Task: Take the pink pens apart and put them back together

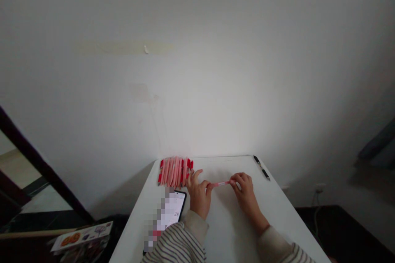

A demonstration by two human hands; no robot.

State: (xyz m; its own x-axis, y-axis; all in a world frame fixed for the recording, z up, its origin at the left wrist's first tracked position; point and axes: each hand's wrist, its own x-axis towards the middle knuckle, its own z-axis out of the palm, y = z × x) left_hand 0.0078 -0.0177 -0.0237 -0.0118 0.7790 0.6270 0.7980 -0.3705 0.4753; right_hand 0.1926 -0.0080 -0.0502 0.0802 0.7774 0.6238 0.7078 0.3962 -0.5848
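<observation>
My left hand [199, 193] pinches one end of a slim pink stick [221, 183] between thumb and forefinger, its other fingers raised. At the opposite end, the thumb and fingers of my right hand [245, 189] close on it. The stick is held roughly level over the white table and has a small white patch with print too small to read. Just left of my left hand lies a row of red and pink pen-like sticks [174, 171], side by side and partly stacked. Their far and near ends show red and dark parts.
A phone [177, 209] with a lit screen lies left of my left forearm, partly blurred out. A black pen [261, 167] rests near the right edge of the white table [228, 230]. The wall [216, 70] stands directly behind. A printed box [82, 238] sits low at left.
</observation>
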